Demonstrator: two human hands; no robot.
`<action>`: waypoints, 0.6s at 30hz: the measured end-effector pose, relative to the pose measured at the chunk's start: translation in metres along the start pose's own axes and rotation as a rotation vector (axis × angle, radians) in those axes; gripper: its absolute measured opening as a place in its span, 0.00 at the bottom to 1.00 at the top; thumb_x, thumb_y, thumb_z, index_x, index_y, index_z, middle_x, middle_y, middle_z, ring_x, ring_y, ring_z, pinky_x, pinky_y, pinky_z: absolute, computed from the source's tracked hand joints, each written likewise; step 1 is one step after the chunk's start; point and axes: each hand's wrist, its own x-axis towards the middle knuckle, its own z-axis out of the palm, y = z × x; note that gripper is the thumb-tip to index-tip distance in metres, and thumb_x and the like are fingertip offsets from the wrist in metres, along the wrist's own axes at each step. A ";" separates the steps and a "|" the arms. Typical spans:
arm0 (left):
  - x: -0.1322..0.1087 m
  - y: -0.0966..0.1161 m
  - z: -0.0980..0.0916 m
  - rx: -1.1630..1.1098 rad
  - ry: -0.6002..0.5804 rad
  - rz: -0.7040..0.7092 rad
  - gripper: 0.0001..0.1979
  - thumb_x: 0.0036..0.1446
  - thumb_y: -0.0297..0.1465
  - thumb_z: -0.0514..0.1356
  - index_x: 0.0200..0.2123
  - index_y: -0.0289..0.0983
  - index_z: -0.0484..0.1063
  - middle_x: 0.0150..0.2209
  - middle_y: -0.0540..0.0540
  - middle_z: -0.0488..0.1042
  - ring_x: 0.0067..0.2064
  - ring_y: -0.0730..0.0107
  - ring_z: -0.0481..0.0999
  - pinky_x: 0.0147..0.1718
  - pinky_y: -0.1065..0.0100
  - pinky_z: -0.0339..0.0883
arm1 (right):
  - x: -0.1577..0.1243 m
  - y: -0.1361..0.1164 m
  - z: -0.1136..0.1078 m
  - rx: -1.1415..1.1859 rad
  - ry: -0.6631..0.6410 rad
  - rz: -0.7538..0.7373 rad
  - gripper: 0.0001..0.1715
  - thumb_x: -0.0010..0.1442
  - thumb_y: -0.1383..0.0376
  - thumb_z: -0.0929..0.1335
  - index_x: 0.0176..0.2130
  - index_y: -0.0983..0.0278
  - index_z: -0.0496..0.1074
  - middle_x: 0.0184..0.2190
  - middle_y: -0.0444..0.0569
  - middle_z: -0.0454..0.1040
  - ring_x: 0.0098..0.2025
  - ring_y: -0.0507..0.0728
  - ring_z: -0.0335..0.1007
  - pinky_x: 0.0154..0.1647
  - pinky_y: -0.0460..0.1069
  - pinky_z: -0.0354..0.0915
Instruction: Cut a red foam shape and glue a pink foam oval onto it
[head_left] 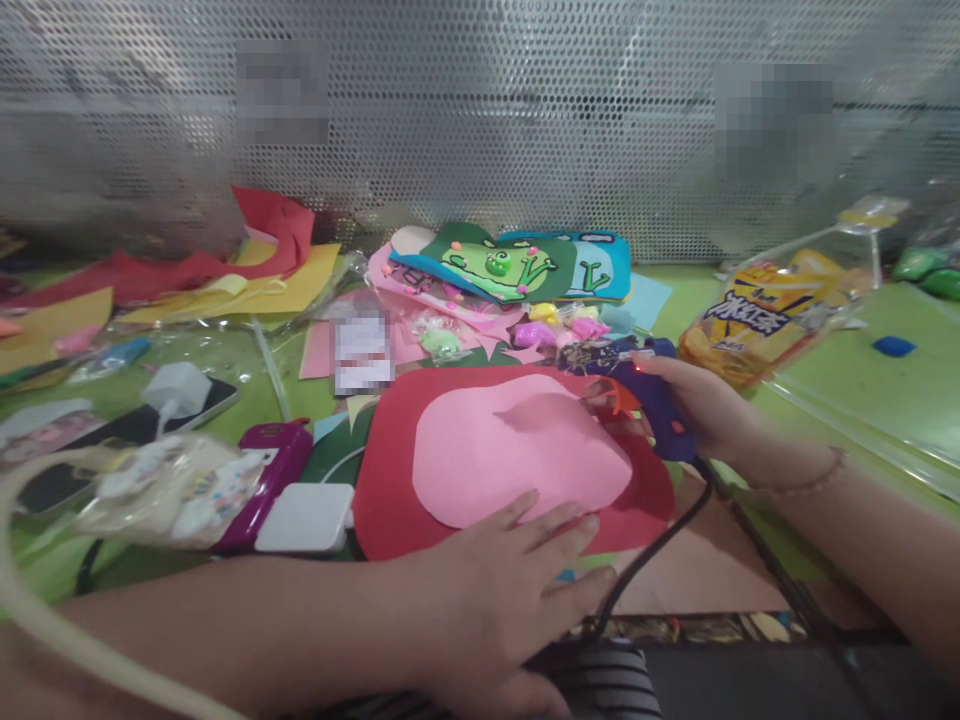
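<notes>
While the right hand (705, 405) grips a purple glue gun (664, 415), nozzle leftward, pink paper (510, 450) lies to its left atop red paper (390, 470), longest left to right; the left hand (499, 580), flat and spread, is nearer, fingertips at the pink's near edge.

A pink paper (465, 455) with a rounded, wavy outline lies on a larger red paper (386, 430), whose rounded border shows around it. A dark blue glue gun (671, 420) with an orange trigger (624, 398) is at the red paper's upper right, nozzle leftward, a small red light glowing, its black cord (660, 538) running down from the handle.
</notes>
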 end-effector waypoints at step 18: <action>0.000 0.000 0.001 0.052 0.040 0.063 0.39 0.58 0.46 0.52 0.64 0.29 0.45 0.65 0.34 0.43 0.66 0.53 0.39 0.62 0.51 0.37 | 0.002 0.003 0.003 -0.113 0.150 -0.093 0.09 0.56 0.61 0.64 0.30 0.60 0.73 0.19 0.42 0.76 0.17 0.50 0.70 0.17 0.41 0.66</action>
